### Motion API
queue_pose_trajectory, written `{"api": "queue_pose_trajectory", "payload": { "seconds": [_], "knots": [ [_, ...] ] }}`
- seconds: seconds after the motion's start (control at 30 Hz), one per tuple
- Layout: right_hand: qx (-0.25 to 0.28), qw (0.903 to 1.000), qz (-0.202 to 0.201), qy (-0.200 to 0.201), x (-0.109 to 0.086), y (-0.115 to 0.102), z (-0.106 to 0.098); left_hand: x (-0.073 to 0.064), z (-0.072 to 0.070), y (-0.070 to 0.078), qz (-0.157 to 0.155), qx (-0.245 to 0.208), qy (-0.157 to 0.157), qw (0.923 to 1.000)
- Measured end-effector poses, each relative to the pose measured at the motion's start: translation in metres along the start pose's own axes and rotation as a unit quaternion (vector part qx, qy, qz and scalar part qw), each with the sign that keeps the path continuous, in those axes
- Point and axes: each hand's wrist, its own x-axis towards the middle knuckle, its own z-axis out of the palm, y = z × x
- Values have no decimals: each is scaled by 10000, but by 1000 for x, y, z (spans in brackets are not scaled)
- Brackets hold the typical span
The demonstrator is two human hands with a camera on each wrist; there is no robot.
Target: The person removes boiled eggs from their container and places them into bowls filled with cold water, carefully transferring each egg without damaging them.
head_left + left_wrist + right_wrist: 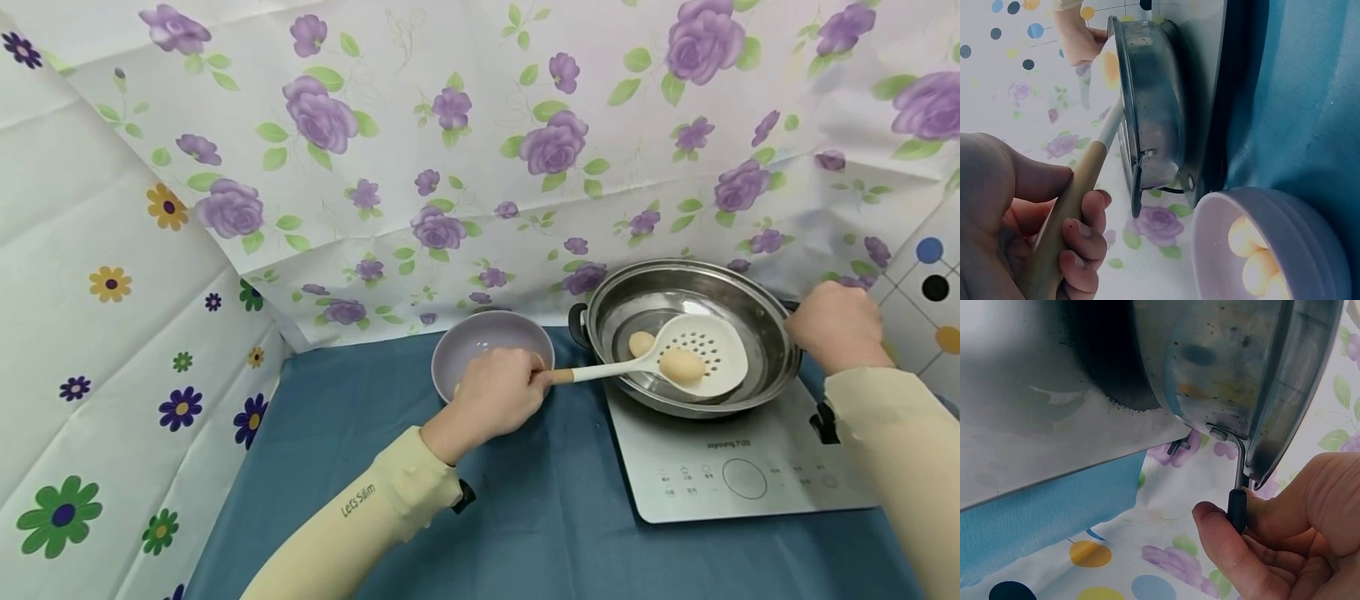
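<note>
My left hand (pixel 498 396) grips the wooden handle (pixel 1075 203) of a white slotted spoon (pixel 731 354), fingers wrapped round it. On the spoon's perforated head lies one brown egg (pixel 681 366); the head is over a steel pot (pixel 761 312). Another egg (pixel 641 343) sits inside the pot, partly behind the spoon. At the pot's right side, my right hand (pixel 840 329) pinches its black side handle (pixel 1237 509) between thumb and fingers. Below and behind the left hand stands a lilac bowl (pixel 480 327), where several eggs (pixel 1260 270) show in the left wrist view.
The pot stands on a silver induction cooker (pixel 660 467) with a touch panel. A blue cloth (pixel 525 517) covers the table. Flower-printed sheeting (pixel 450 167) rises close behind the pot and bowl, with more sheeting (pixel 112 350) at the left.
</note>
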Motion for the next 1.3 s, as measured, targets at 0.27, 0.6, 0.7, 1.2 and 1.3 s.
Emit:
{"api": "queue_pose_trajectory", "payload": {
  "seconds": [0.27,0.6,0.7,1.2,1.3],
  "knots": [
    [-72,10000,-24,13,2,2,-1,-1,2,-3,-98,-400,51,9991],
    [-63,10000,-43,-8,0,0,0,-10,-11,-9,-398,-655,-22,9971],
    [-97,9999,-73,-9,1,1,-1,-13,-17,-13,-480,-642,33,9968],
    [-43,10000,-45,-65,4,3,0,-28,-41,-38,-969,-813,416,9911],
    [-66,9999,-80,-52,4,4,0,-32,-45,-45,-1009,-859,514,9898]
  ]
}}
